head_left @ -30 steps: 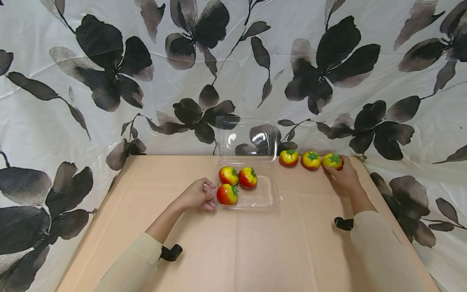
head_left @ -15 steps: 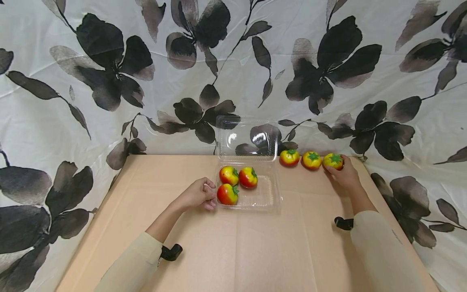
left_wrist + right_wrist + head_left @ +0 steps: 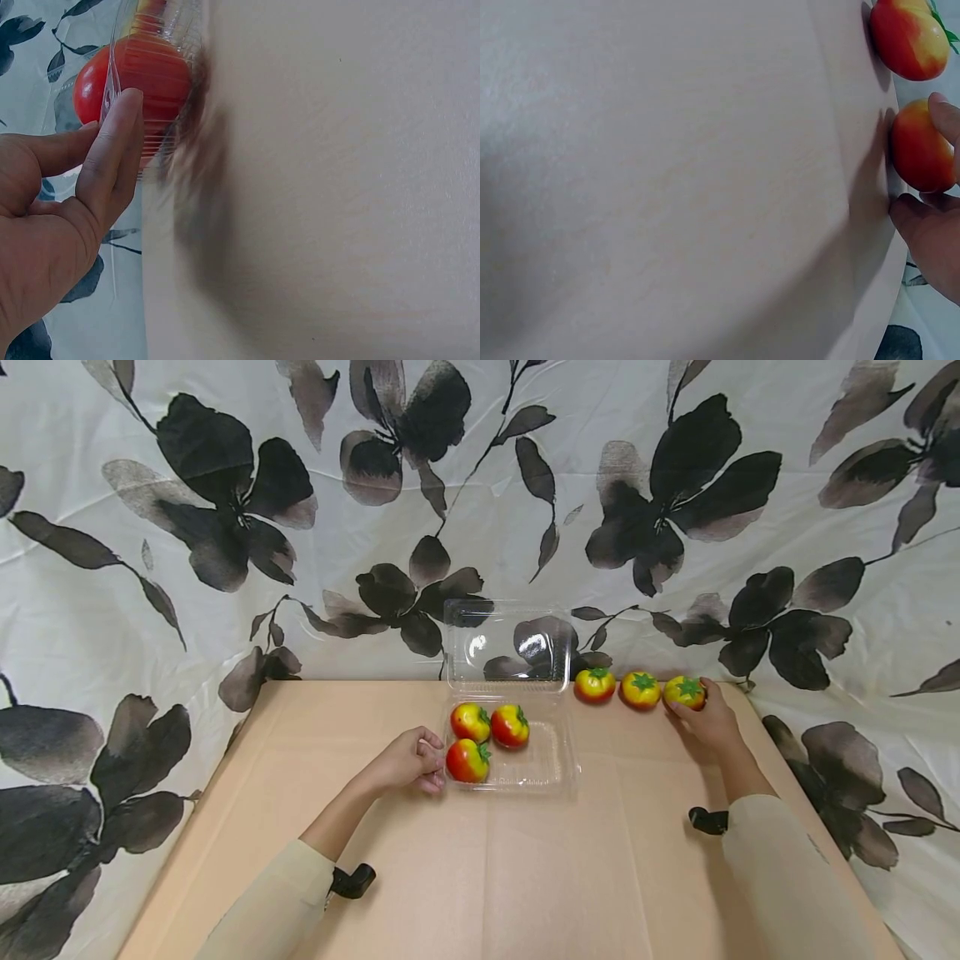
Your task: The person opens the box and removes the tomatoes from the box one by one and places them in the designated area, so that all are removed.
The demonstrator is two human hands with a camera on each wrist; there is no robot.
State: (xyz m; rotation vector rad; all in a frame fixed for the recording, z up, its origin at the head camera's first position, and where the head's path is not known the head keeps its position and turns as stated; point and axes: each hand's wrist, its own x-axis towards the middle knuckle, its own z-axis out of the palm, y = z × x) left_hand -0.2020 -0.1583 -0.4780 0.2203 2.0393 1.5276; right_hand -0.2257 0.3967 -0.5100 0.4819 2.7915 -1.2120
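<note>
A clear plastic clamshell box (image 3: 532, 768) lies on the table with its lid (image 3: 517, 647) raised at the back. Three red-and-yellow tomatoes sit inside, including a front one (image 3: 467, 761) at the left wall. My left hand (image 3: 411, 760) pinches the box's left rim between thumb and fingers, as the left wrist view shows up close. To the right of the box, three more tomatoes stand in a row along the back edge. My right hand (image 3: 707, 717) holds the rightmost tomato (image 3: 683, 692), with thumb and fingers (image 3: 911, 214) around its sides.
The middle tomato (image 3: 640, 690) and the left one (image 3: 595, 685) of the row stand close beside the held one. A light brown table (image 3: 555, 877) ends just behind them, against a white cloth (image 3: 525, 527) printed with dark flowers.
</note>
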